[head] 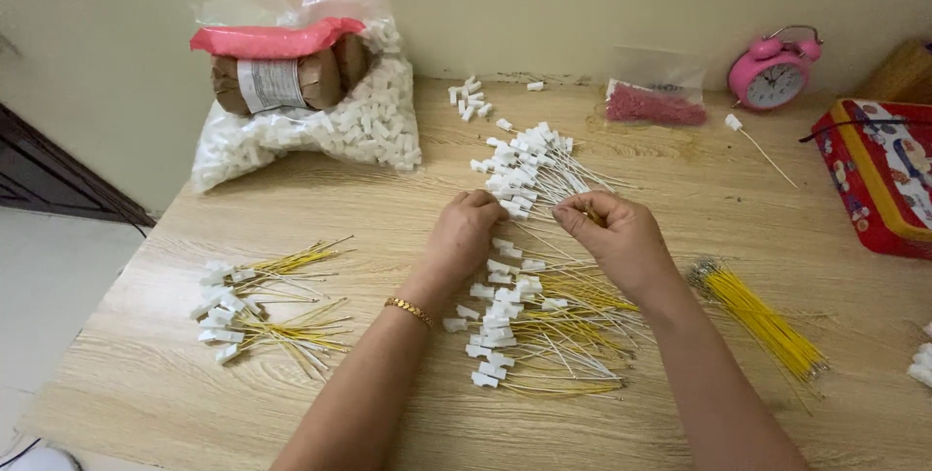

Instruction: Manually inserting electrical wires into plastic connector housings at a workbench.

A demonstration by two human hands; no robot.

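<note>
left hand point(464, 228) pinches white plug point(509, 207) | right hand point(614, 231) pinches thin wire point(573, 234), beside white-wire pile point(529, 168) | light, springy; grip near tip

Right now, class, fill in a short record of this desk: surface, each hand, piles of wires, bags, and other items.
Surface: light wooden table
Left hand: fingers curled, pinching a white connector among the wires
Right hand: fingers closed on a thin wire
Under the hands: pile of wires with white connectors
Left pile: yellow wired connectors
Right: bundle of bare yellow wires
Bags: big bag of white connectors; small bag of pink pieces
Other: pink alarm clock, red tin
</note>
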